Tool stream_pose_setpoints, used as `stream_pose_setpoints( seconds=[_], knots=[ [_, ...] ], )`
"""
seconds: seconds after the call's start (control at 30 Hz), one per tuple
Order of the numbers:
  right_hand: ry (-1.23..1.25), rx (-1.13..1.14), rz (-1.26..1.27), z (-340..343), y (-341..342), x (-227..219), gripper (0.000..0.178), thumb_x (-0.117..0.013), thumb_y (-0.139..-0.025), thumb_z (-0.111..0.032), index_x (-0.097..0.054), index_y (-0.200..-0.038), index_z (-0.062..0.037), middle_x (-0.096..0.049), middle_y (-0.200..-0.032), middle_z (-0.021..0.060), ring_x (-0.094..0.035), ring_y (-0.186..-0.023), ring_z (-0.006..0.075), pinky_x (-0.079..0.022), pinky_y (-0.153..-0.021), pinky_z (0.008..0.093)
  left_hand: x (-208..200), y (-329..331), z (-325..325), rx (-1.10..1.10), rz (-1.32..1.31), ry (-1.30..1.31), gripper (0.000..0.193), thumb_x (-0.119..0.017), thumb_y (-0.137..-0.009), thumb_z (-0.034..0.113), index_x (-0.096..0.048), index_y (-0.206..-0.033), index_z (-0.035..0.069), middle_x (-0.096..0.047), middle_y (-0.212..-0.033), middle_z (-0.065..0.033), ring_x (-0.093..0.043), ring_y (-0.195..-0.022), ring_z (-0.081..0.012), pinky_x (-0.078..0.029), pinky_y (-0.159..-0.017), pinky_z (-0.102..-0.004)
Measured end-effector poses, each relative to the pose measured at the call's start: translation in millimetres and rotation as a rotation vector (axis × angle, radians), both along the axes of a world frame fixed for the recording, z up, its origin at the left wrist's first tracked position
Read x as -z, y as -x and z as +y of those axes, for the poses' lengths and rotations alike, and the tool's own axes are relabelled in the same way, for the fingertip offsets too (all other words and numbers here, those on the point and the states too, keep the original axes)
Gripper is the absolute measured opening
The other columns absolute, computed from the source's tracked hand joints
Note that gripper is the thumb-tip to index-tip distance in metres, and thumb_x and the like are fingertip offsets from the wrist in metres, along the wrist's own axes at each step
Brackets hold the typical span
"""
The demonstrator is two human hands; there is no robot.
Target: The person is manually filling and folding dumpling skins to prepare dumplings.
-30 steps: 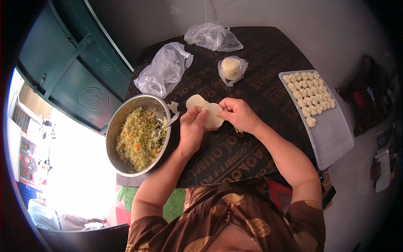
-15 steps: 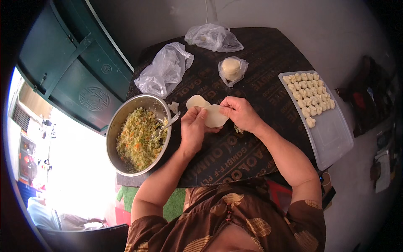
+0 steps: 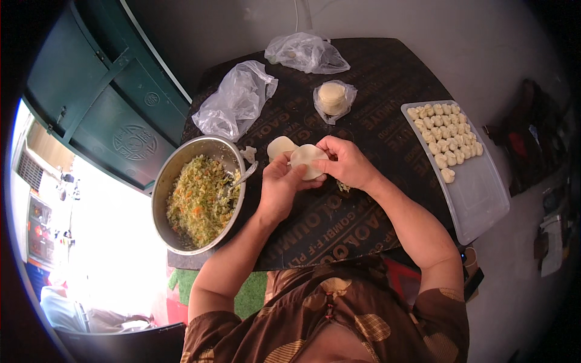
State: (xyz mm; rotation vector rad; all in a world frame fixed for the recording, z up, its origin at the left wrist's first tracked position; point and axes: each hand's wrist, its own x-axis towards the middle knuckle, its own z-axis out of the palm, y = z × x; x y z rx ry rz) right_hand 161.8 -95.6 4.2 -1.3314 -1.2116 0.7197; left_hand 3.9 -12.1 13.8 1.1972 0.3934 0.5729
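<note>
Daylight floods in at lower left, where the doorway (image 3: 115, 254) is blown out to near white and swallows most detail beyond it. Indoors the light is dim and soft, the grey wall (image 3: 478, 48) darkening toward the right. Pale glints pick out the plastic bag (image 3: 233, 103) and the metal bowl (image 3: 161, 209). The dough wrapper (image 3: 305, 158) shows bright between the left hand (image 3: 279, 184) and right hand (image 3: 346, 163), both fairly sharp. Fisheye distortion bows the edges of the table (image 3: 387, 78) and tray (image 3: 475, 202); black vignetting fills the corners, and objects at far right sink into murk.
</note>
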Motion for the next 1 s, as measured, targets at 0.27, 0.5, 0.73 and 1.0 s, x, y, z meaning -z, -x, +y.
stream_pose_setpoints(
  seconds=[0.27, 0.5, 0.73, 1.0],
  knots=[
    [0.029, 0.044, -0.091, 3.1, -1.7, 8.7, 0.016, -0.064, -0.082, -0.009, -0.059, -0.095, 0.0007, -0.065, -0.081, 0.0079, -0.062, -0.076, 0.0147, -0.051, -0.069, 0.0304, 3.6, 1.6, 3.9, -0.061, 0.036, -0.020, 0.023, -0.047, -0.093, 0.003, -0.051, -0.113, -0.008, -0.063, -0.103, -0.0172, -0.067, -0.087, -0.0255, -0.059, -0.073, -0.0333],
    [0.054, -0.003, -0.183, 0.7, -1.5, 1.8, 0.013, -0.062, -0.087, -0.010, -0.059, -0.095, 0.0000, -0.061, -0.084, 0.0001, -0.054, -0.075, 0.0057, -0.047, -0.067, 0.0236, 6.3, 3.4, 4.3, -0.069, 0.035, -0.076, 0.020, -0.050, -0.094, 0.006, -0.055, -0.108, -0.007, -0.064, -0.101, -0.0146, -0.066, -0.088, -0.0210, -0.056, -0.079, -0.0325],
    [-0.070, 0.109, -0.178, 0.7, -2.2, 0.9, 0.017, -0.061, -0.089, -0.016, -0.060, -0.084, 0.0010, -0.062, -0.072, 0.0066, -0.057, -0.067, 0.0118, -0.046, -0.060, 0.0293, 0.2, 2.3, 3.6, -0.015, 0.058, 0.001, 0.021, -0.050, -0.094, 0.007, -0.056, -0.106, -0.008, -0.065, -0.099, -0.0146, -0.065, -0.087, -0.0217, -0.057, -0.076, -0.0334],
    [-0.039, 0.016, -0.077, 0.5, -0.1, -0.1, 0.013, -0.060, -0.088, -0.012, -0.061, -0.086, 0.0007, -0.063, -0.074, 0.0048, -0.057, -0.069, 0.0101, -0.048, -0.062, 0.0276, 5.9, 3.9, 10.8, 0.081, 0.077, -0.001, 0.022, -0.054, -0.091, 0.008, -0.056, -0.106, -0.008, -0.064, -0.098, -0.0152, -0.066, -0.085, -0.0233, -0.058, -0.075, -0.0333]
  ],
)
